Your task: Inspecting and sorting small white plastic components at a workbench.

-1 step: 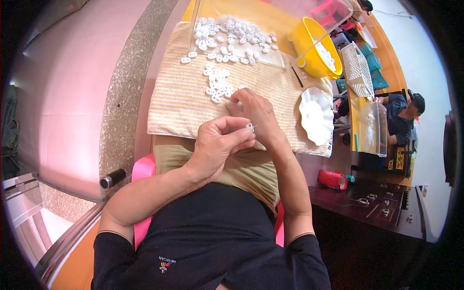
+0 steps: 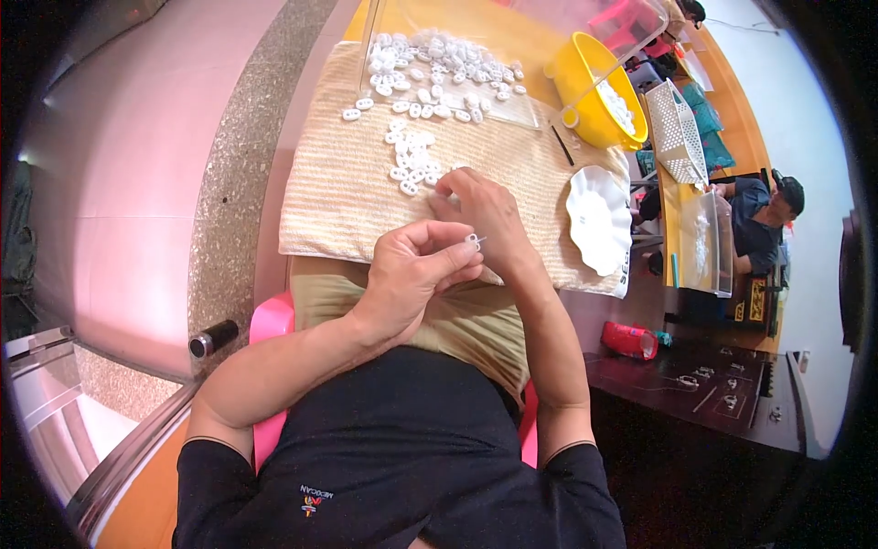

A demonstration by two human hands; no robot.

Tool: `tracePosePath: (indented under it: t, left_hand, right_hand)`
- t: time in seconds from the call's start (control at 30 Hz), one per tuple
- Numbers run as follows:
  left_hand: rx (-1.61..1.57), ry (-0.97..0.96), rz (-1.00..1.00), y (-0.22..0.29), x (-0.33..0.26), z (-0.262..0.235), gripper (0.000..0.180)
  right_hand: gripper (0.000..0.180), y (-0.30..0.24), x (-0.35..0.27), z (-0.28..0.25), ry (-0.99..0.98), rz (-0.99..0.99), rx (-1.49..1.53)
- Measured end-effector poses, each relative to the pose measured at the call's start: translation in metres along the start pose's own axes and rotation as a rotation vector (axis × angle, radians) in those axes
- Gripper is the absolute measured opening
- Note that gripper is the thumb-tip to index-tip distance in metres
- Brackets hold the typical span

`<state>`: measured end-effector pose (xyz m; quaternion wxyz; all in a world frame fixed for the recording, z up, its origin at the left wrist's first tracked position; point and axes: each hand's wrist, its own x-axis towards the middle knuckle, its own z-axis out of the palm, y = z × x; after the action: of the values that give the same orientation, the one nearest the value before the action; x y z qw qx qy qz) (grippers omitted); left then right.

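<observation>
Between thumb and forefinger, my left hand (image 2: 416, 261) pinches a small white two-holed piece (image 2: 473, 241), from which a thin, pale pin-like tip sticks out to the right. My right hand (image 2: 485, 215) is just beyond it, over the striped towel (image 2: 338, 201), back of the hand up and fingers curled in. Its fingertips are mostly hidden, and whatever they hold cannot be made out. Close to those fingers lies a small group of white oval two-holed pieces (image 2: 413, 156). Farther off, a larger heap of such pieces (image 2: 448, 55) is spread in a clear plastic tray (image 2: 512, 117).
A white scalloped dish (image 2: 599, 220) stands at the towel's right, with a thin black stick (image 2: 562, 145) beyond it. Behind that is a yellow basin (image 2: 576, 78) holding white pieces. At far right, another person (image 2: 764, 220) sits by a clear bin (image 2: 718, 242) and white basket (image 2: 675, 133).
</observation>
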<state>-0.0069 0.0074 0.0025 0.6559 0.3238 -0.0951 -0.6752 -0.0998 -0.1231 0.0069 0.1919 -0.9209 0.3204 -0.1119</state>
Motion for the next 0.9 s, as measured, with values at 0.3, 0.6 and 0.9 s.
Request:
tracePosePath:
  t: [0.3, 0.6, 0.9]
  left_hand:
    - [-0.038, 0.014, 0.016, -0.002, 0.002, -0.001, 0.016]
    - [0.004, 0.015, -0.001, 0.000, 0.003, -0.002, 0.016]
    - [-0.007, 0.050, -0.013, -0.001, 0.006, -0.004, 0.014]
  right_hand:
    - [0.014, 0.012, -0.012, -0.022, 0.023, -0.052, 0.081]
    - [0.016, 0.023, -0.016, -0.037, -0.131, -0.093, -0.039]
    - [0.017, 0.018, -0.022, -0.033, -0.097, -0.001, -0.017]
